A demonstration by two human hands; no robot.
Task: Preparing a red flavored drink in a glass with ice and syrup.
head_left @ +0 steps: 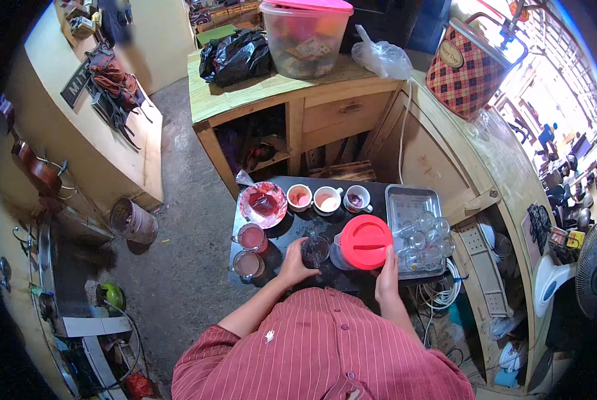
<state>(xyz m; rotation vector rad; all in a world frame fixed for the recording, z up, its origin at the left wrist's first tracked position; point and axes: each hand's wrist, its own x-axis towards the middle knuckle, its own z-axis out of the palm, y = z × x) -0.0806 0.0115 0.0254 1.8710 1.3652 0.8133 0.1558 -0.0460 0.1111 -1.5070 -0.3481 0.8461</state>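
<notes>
The left hand [294, 265] wraps around a dark glass [315, 250] on the black table [378, 193]. Just right of it, the right hand [388, 272] grips a red-lidded jug [364, 242].

Clear glass [315, 250] standing upright just below frame centre on the dark tabletop, holding a dark liquid; left hand [293, 265] wrapping around its lower left side. Jug with a round red lid [366, 241] sitting just right of the glass, nearly touching it; right hand [387, 275] resting against its lower right edge.
</notes>
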